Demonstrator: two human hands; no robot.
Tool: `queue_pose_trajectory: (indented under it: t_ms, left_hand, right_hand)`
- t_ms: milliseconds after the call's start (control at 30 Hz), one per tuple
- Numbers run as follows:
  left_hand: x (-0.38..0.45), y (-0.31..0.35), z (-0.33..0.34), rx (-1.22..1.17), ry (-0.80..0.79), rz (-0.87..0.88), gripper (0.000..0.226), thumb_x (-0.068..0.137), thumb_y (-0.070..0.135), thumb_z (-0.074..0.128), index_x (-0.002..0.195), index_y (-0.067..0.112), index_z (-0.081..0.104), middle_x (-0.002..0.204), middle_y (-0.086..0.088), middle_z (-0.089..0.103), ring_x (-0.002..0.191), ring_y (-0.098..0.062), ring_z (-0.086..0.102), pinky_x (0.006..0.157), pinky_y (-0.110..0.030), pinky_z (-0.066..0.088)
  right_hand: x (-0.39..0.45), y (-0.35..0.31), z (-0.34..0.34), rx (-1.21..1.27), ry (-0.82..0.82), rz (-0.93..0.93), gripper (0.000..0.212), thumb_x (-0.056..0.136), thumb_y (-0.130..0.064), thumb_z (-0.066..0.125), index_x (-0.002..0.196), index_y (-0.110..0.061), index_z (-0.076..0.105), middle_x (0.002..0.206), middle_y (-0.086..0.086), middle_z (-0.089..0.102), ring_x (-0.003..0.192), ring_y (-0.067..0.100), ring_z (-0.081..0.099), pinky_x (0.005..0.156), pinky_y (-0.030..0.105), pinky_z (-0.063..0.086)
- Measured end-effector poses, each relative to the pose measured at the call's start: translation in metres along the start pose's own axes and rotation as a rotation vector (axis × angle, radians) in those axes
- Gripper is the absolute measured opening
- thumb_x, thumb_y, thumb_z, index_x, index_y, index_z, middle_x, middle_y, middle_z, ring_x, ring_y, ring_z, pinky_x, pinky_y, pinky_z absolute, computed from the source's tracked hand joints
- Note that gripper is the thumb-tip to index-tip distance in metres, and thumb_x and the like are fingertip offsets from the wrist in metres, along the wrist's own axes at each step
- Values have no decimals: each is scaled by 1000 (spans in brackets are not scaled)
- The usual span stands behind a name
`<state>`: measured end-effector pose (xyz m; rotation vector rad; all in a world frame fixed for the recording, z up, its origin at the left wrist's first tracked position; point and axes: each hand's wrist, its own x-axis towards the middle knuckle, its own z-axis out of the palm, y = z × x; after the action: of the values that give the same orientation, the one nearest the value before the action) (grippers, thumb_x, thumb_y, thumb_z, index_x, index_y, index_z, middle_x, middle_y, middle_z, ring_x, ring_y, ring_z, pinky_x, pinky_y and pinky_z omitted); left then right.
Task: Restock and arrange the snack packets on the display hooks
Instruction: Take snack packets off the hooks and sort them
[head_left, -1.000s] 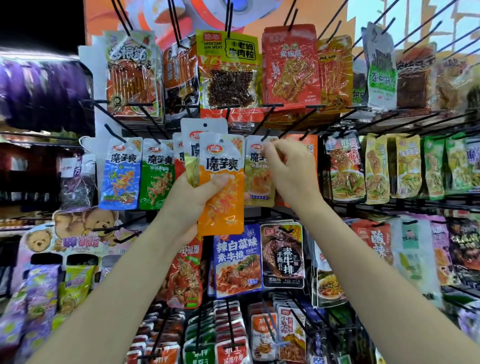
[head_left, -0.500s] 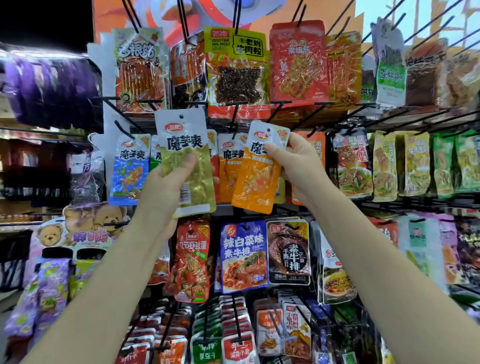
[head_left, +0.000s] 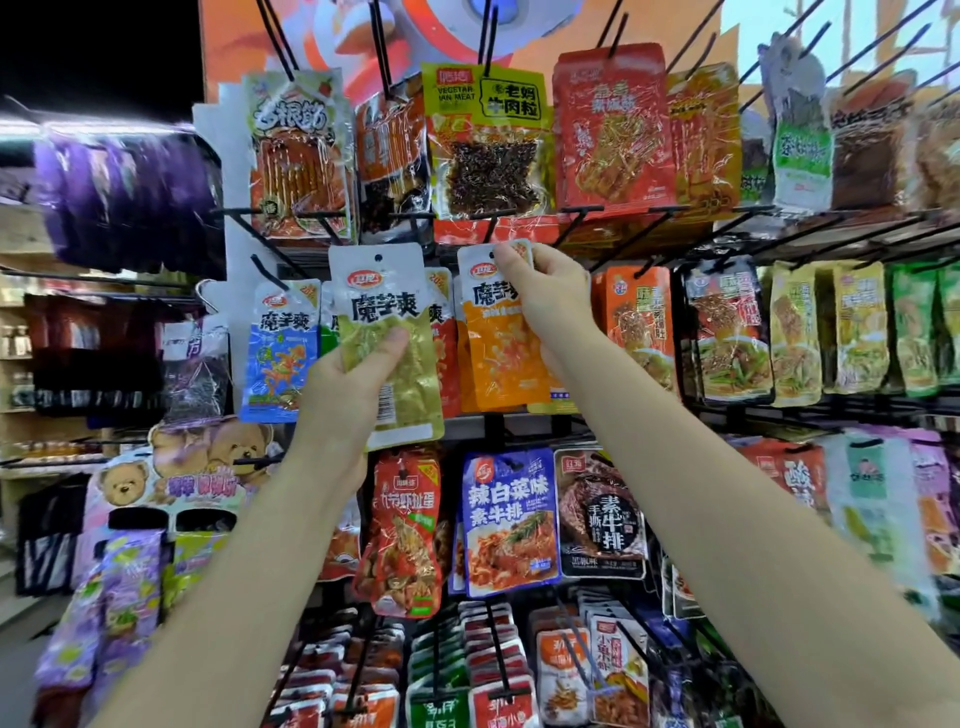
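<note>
Pinching orange packet (head_left: 501, 343) top in right hand (head_left: 545, 296) near hook; left hand (head_left: 358, 374) clamped on green packet (head_left: 387, 332). Risks missing the hole, dropping it.

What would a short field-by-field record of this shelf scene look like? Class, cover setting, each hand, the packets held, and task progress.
setting: shop display rack of black hooks hung with snack packets
left hand: holds a yellow-green packet upright, off any hook
right hand: fingers pinch the top of an orange packet at the middle row
neighbour: blue packet hanging to the left
progress: yellow-green packet not yet hung; whether the orange one is on its hook cannot be told
</note>
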<state>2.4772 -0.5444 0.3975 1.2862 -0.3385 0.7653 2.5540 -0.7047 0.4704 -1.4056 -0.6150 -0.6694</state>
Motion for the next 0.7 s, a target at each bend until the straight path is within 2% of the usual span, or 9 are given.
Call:
queue_pose_trajectory:
  t_ms: [133,233,400,467,500,533,567,633,700]
  left_hand:
    - [1,1,0,-6,-53,-25,38,78,49,80,100,18,74,107,-2,78,114,-31,67,112,-59,39]
    - [4,-2,-2,-1,-61,-39,21,85,43,77,91,22,76,103,-1,79,113,-31,68,113,-60,38]
    - [4,-3,-2,5,-52,-50,14,91,36,73,86,24,76,101,-1,79,110,-31,69,111,-60,41]
    - [4,-3,-1,3,-46,-52,14,92,36,72,90,22,74,101,0,79,109,-29,70,110,-57,44]
    - [5,-4,-2,5,-54,-50,15,92,37,72,92,22,74,101,0,79,109,-28,70,110,-56,44]
    - [5,-3,-2,10,-52,-54,15,92,36,72,93,22,74,101,0,79,108,-28,70,109,-55,45]
    - [5,-4,-3,11,-53,-52,14,92,34,72,92,21,74,99,-1,79,104,-26,72,106,-53,48]
    - [4,-4,-4,9,-57,-47,13,94,29,70,88,18,73,92,-1,79,90,-23,74,94,-47,57]
    - [6,-4,-5,14,-62,-50,13,93,27,70,86,17,73,87,-2,79,80,-20,75,82,-41,59]
  right_hand:
    - [3,0,2,19,33,-9,30,96,-33,67,72,-17,61,77,15,51,71,28,49,62,39,40]
    - [7,4,2,52,64,11,19,92,-34,72,77,-22,73,91,19,71,95,42,66,79,53,56]
    - [9,5,3,92,83,101,17,93,-30,72,93,-13,77,98,5,75,109,26,65,101,51,51]
    - [8,9,3,47,87,126,17,96,-24,68,95,-9,75,101,10,74,107,25,64,100,48,51]
    - [8,13,2,-13,94,99,20,98,-22,65,96,-4,74,97,17,72,124,28,54,108,59,35]
    - [8,16,1,-92,99,33,21,100,-20,62,97,-3,72,91,19,68,79,12,35,71,30,37]
    - [8,20,-1,-187,107,-50,22,101,-20,59,109,-2,69,91,17,66,75,13,57,75,30,56]
    - [1,27,-6,-404,164,-277,36,100,-20,60,134,-9,58,102,2,61,79,3,56,69,8,47]
    - [-4,39,-9,-626,235,-568,42,97,-20,64,136,-8,55,113,4,58,96,11,55,82,13,43]
